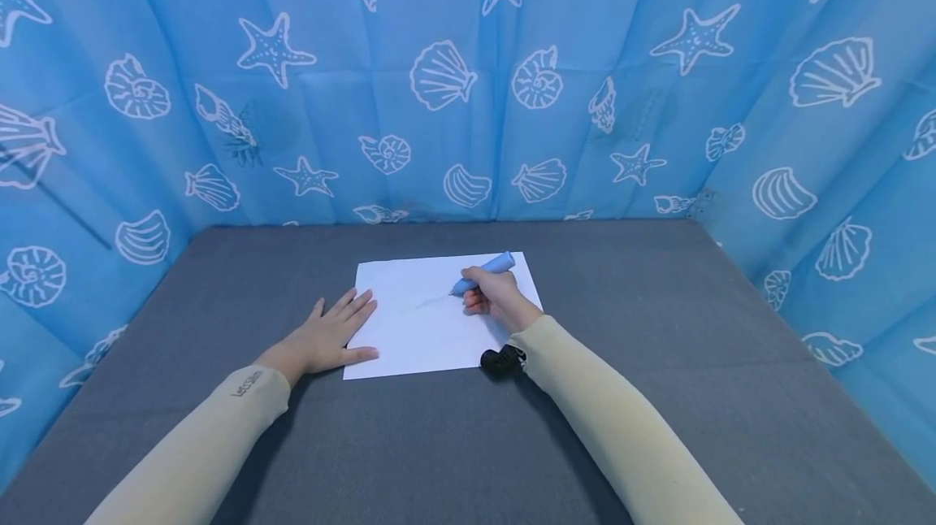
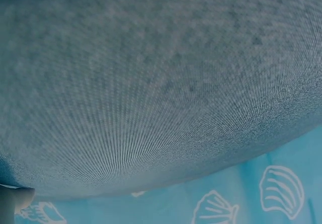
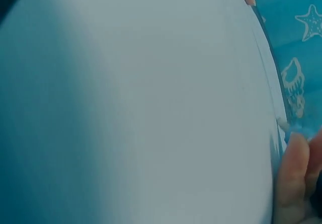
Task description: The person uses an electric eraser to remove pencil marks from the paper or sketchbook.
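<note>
A white sheet of paper [image 1: 417, 338] lies on the grey cloth-covered table. My right hand [image 1: 497, 294] grips a blue marker [image 1: 500, 262] over the right part of the sheet, its tip at the paper. A faint blue-grey stroke [image 1: 433, 302] runs left from near that tip. My left hand [image 1: 332, 338] lies spread on the sheet's left edge, fingers straight and thumb apart. In the right wrist view the paper [image 3: 176, 103] fills most of the picture, with the fingers [image 3: 293, 168] and the marker's tip end [image 3: 297, 131] at the right edge.
The grey tabletop [image 1: 658, 362] stretches around the sheet on all sides. A blue curtain [image 1: 468, 143] with white shells and starfish hangs behind it and along both sides. A black round object [image 1: 500, 362] sits at my right cuff, over the sheet's lower edge.
</note>
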The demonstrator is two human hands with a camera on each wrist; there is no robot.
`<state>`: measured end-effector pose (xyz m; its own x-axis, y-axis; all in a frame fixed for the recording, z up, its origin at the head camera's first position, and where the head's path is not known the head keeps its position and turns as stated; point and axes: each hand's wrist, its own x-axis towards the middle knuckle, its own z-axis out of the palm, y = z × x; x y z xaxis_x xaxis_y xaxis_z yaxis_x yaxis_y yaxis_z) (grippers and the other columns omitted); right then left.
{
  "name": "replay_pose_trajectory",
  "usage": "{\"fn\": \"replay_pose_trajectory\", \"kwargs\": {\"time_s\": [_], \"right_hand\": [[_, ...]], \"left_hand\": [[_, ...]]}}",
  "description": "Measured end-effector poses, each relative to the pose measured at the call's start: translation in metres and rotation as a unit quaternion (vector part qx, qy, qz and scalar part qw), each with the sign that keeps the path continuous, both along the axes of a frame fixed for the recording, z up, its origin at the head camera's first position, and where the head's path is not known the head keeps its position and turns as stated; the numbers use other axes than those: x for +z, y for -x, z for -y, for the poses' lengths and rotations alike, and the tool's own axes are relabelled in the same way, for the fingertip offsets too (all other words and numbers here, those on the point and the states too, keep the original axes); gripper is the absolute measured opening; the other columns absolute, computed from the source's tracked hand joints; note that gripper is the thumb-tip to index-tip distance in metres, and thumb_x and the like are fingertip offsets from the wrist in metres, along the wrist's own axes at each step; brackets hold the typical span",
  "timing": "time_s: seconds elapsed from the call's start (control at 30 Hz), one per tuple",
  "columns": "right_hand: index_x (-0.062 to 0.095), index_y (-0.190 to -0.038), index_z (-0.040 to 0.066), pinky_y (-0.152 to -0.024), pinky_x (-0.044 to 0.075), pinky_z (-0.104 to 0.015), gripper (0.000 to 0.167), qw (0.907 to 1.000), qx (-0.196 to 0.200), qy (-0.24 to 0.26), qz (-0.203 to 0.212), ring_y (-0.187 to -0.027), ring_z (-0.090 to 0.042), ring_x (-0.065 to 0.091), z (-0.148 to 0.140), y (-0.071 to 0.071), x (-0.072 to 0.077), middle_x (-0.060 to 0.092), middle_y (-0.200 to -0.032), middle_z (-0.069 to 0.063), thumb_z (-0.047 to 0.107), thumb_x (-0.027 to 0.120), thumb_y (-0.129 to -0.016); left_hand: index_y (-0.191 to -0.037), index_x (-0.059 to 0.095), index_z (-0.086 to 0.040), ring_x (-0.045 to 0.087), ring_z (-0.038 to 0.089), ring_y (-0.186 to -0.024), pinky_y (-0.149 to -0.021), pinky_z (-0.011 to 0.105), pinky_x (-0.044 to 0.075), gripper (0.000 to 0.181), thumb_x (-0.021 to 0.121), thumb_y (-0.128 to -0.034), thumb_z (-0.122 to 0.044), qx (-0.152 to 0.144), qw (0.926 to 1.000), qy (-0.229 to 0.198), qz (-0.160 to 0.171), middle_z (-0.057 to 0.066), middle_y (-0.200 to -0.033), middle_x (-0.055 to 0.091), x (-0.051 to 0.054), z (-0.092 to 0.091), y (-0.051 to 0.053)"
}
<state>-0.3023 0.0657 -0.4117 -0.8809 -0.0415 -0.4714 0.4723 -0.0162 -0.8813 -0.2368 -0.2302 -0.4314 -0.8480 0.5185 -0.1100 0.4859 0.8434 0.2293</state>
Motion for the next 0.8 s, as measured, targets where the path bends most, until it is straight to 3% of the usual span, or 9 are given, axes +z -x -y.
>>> {"fn": "replay_pose_trajectory", "kwargs": {"time_s": [0.43,0.8], "right_hand": [[0.062,-0.082,-0.001,-0.049,0.053,-0.025,0.023,0.9998,-0.011,0.008,-0.011,-0.045,-0.010,0.052,-0.0001,-0.0027,0.0002,0.055,-0.059,-0.005,0.019,0.065,-0.092],[0.061,-0.077,0.000,-0.049,0.053,-0.026,0.024,0.9998,-0.002,0.014,-0.017,-0.044,-0.009,0.051,0.0000,-0.0017,-0.0025,0.054,-0.056,-0.004,0.019,0.065,-0.092]], "left_hand": [[-0.154,0.023,-0.005,0.005,0.038,-0.147,-0.107,0.070,0.001,0.090,0.047,-0.0916,-0.065,-0.010,0.9998,-0.017,-0.008,0.015,-0.161,0.014,-0.0035,0.0007,-0.0003],[-0.155,0.021,-0.006,0.005,0.037,-0.147,-0.107,0.069,0.001,0.089,0.047,-0.0922,-0.064,-0.004,1.0000,-0.004,-0.004,0.013,-0.162,0.013,-0.0042,0.0019,0.0013]]}}
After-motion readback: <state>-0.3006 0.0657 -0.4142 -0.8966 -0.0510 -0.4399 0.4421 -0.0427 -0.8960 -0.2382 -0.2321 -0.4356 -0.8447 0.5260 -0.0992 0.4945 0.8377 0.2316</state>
